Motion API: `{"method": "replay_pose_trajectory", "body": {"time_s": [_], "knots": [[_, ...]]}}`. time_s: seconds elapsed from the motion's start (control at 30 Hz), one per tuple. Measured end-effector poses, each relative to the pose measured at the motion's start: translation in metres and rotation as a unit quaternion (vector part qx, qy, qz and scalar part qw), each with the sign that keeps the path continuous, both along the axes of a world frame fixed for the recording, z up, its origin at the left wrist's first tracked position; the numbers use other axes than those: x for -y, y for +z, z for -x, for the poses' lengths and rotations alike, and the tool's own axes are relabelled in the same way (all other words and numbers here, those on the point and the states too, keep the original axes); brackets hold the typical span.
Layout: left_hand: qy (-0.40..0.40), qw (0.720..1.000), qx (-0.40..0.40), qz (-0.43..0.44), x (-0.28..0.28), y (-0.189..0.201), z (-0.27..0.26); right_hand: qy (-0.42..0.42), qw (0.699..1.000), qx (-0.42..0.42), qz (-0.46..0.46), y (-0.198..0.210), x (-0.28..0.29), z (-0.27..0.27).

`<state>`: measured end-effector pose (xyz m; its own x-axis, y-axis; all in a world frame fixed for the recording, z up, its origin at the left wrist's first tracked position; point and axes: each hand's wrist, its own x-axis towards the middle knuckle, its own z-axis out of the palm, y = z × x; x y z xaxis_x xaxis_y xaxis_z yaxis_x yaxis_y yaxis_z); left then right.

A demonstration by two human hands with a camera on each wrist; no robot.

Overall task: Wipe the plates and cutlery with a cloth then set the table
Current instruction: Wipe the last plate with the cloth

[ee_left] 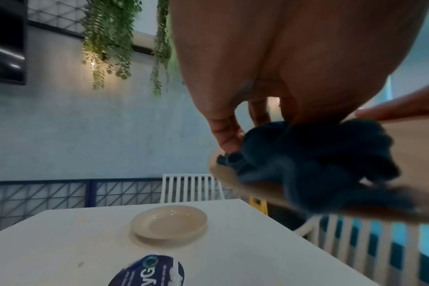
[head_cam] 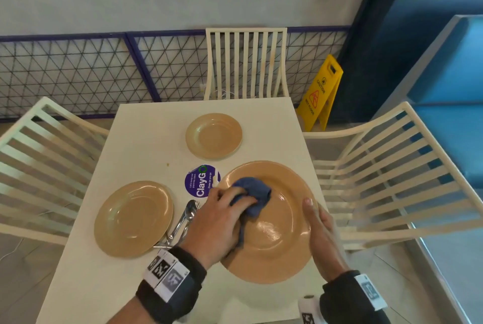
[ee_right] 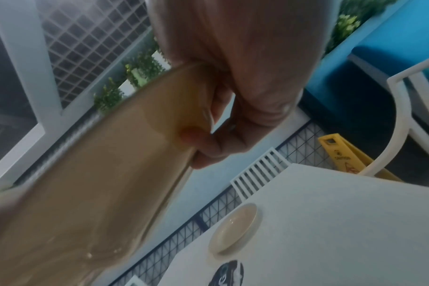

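Observation:
A large tan plate [head_cam: 279, 232] is held above the white table [head_cam: 146, 146], tilted. My right hand [head_cam: 317, 227] grips its right rim, thumb on top and fingers underneath; the right wrist view shows those fingers [ee_right: 208, 147] behind the plate [ee_right: 86, 193]. My left hand [head_cam: 219, 221] holds a bunched blue cloth [head_cam: 254, 198] and presses it on the plate's upper left face; the left wrist view shows the cloth [ee_left: 318, 160] on the plate's rim [ee_left: 223, 174]. A second tan plate [head_cam: 133, 218] lies at the left, a smaller one [head_cam: 213, 135] farther back. Metal cutlery [head_cam: 183, 221] lies between the left plate and my left hand.
A round purple ClayGo sticker [head_cam: 200, 181] marks the table's middle. White slatted chairs stand at the far side [head_cam: 245, 62], the left [head_cam: 44, 167] and the right [head_cam: 392, 180]. A yellow caution sign [head_cam: 321, 93] stands on the floor beyond the table's far right corner.

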<state>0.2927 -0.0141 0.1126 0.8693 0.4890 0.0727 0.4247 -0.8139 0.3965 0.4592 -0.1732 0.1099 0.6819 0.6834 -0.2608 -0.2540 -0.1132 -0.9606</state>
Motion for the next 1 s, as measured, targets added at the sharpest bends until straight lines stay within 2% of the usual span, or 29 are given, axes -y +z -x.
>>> {"method": "replay_pose_trajectory", "body": {"time_s": [0.03, 0.1, 0.17, 0.23, 0.33, 0.47, 0.57, 0.63, 0.7, 0.77, 0.9, 1.0], "knots": [[0.026, 1.000, 0.003, 0.004, -0.002, 0.004, -0.008, 0.010, 1.000, 0.006, 0.002, 0.000, -0.004, 0.006], [0.024, 0.999, 0.034, -0.006, 0.007, 0.013, -0.027, 0.013, 1.000, 0.016, 0.001, 0.001, -0.013, 0.012], [-0.022, 0.998, 0.053, -0.013, 0.028, 0.014, -0.039, 0.011, 0.999, 0.037, -0.005, 0.003, -0.020, 0.010], [-0.087, 0.995, 0.030, -0.021, 0.046, 0.009, -0.033, -0.005, 0.999, 0.052, -0.014, 0.003, -0.022, 0.000], [-0.144, 0.986, -0.006, -0.080, 0.037, -0.012, -0.008, -0.056, 0.998, 0.013, -0.014, 0.005, -0.016, -0.016], [-0.064, 0.991, -0.054, -0.107, -0.008, -0.021, 0.004, -0.008, 1.000, 0.012, 0.005, 0.005, -0.008, -0.007], [-0.021, 0.998, -0.024, -0.056, -0.006, -0.003, -0.018, 0.010, 1.000, 0.006, 0.004, 0.001, -0.019, 0.009], [-0.050, 0.997, 0.014, -0.060, 0.016, 0.002, -0.033, -0.002, 1.000, 0.002, 0.000, 0.001, -0.028, 0.008], [-0.113, 0.989, 0.009, -0.097, 0.040, -0.001, -0.031, -0.029, 1.000, -0.004, -0.007, 0.005, -0.029, -0.004], [-0.150, 0.981, -0.013, -0.119, 0.042, -0.010, -0.012, -0.051, 0.998, -0.016, -0.019, 0.008, -0.024, -0.017], [-0.081, 0.990, -0.029, -0.111, -0.004, -0.020, 0.009, -0.019, 1.000, 0.008, 0.011, 0.008, -0.010, -0.014], [0.021, 0.999, -0.007, -0.039, -0.012, -0.002, -0.013, 0.028, 0.999, 0.025, 0.024, 0.006, -0.017, 0.005]]}}
